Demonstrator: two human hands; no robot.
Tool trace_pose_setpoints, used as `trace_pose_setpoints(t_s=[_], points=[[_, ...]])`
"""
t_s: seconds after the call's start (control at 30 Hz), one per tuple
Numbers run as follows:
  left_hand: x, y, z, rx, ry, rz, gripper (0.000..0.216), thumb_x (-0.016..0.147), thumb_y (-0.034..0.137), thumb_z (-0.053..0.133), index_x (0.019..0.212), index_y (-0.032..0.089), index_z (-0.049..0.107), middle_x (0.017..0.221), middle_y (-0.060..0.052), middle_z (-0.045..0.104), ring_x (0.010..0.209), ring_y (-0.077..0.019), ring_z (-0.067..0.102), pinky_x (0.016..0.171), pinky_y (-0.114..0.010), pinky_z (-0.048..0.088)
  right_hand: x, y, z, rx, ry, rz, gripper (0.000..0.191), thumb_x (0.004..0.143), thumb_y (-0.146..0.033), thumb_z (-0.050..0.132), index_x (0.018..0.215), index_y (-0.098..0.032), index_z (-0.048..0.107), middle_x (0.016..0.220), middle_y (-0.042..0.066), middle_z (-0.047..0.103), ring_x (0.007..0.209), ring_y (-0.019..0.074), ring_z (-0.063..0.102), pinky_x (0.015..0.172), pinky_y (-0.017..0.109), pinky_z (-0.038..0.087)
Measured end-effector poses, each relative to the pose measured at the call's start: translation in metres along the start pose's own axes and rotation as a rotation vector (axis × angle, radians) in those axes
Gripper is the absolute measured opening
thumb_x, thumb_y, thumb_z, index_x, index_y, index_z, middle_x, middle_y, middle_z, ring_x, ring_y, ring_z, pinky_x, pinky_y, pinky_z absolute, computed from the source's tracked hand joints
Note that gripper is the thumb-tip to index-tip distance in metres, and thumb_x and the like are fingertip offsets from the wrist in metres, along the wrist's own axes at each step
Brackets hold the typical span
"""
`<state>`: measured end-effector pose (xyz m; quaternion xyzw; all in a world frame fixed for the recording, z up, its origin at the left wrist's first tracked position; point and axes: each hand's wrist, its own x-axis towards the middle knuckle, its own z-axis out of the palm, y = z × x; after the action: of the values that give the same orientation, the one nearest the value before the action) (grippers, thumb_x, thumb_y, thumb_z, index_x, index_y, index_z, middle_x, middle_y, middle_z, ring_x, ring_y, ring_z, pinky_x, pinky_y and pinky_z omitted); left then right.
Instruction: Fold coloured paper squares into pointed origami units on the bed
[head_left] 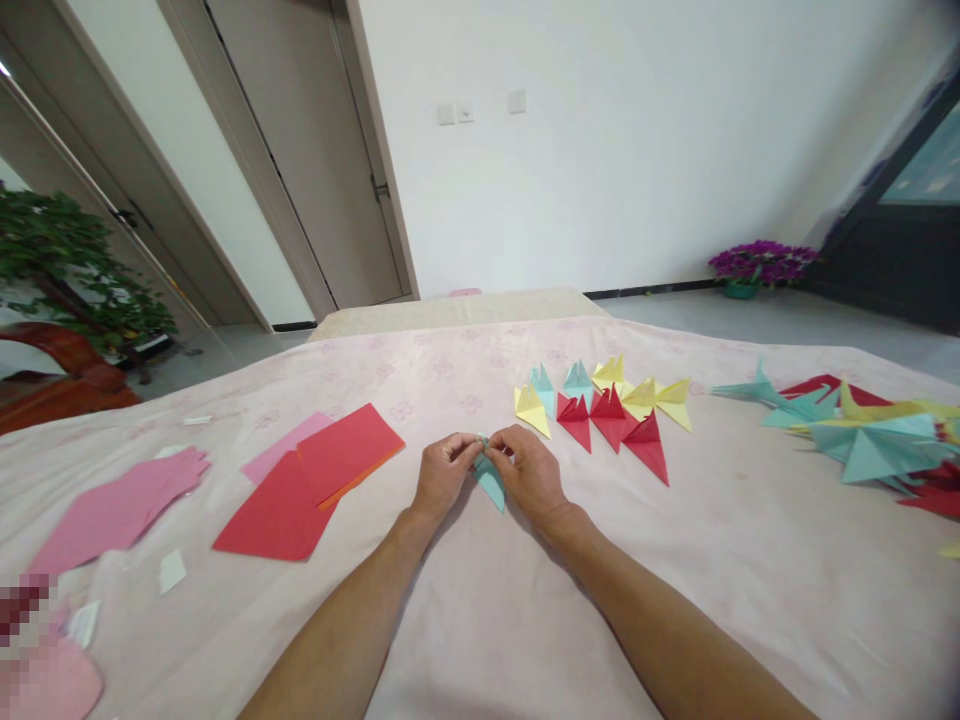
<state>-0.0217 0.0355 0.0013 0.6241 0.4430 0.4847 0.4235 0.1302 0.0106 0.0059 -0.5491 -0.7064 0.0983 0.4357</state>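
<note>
Between my two hands is a light blue folded paper piece (491, 484), its pointed end aimed down toward me. My left hand (444, 474) pinches the upper tip from the left with thumb and finger. From the other side my right hand (529, 468) pinches the same tip, fingers bent inward. The top of the fold is mostly covered by my fingertips. Just beyond my right hand stand several folded paper pieces in yellow (531, 410), light blue (578, 380) and red (646, 445), each with a narrow pointed body.
Red paper sheets (274, 510) lie left of my hands, partly over a pink sheet (262, 462). Farther left are pink paper pieces (120, 510) and a small white scrap (172, 571). A heap of folded paper cranes (874, 445) rests at the right on the pale pink tablecloth (712, 600).
</note>
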Motion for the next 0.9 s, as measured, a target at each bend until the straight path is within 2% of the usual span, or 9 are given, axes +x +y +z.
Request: trace_pose_setpoints(t_s=[0.27, 0.57, 0.9], points=[[0.0012, 0.0013, 0.0028, -0.057, 0.04, -0.023, 0.023, 0.076, 0.036, 0.07, 0.08, 0.014, 0.073, 0.07, -0.002, 0.069, 0.059, -0.012, 0.055, 0.058, -0.024, 0.044, 0.0001, 0.0002, 0.001, -0.03, 0.011, 0.005, 0.009, 0.087, -0.021, 0.057, 0.08, -0.024, 0.062, 0.078, 0.002, 0.064, 0.078, 0.0191, 0.056, 0.072, 0.029, 0.041], [0.0038, 0.0019, 0.0067, -0.099, 0.081, -0.043, 0.025, 0.075, 0.039, 0.071, 0.078, 0.013, 0.072, 0.068, -0.002, 0.067, 0.059, -0.0113, 0.054, 0.055, -0.023, 0.043, -0.0026, 0.0014, 0.006, 0.097, 0.08, 0.093, 0.01, 0.086, -0.025, 0.059, 0.084, -0.024, 0.068, 0.084, 0.003, 0.069, 0.083, 0.0199, 0.059, 0.076, 0.031, 0.045], [0.0035, 0.0049, 0.0076, -0.135, 0.102, -0.076, 0.028, 0.071, 0.04, 0.074, 0.077, 0.013, 0.073, 0.067, -0.002, 0.068, 0.058, -0.012, 0.056, 0.054, -0.022, 0.044, -0.0008, 0.0031, 0.0087, 0.227, 0.057, 0.193, 0.014, 0.085, -0.026, 0.058, 0.082, -0.023, 0.071, 0.085, 0.003, 0.069, 0.086, 0.0194, 0.061, 0.076, 0.03, 0.045]])
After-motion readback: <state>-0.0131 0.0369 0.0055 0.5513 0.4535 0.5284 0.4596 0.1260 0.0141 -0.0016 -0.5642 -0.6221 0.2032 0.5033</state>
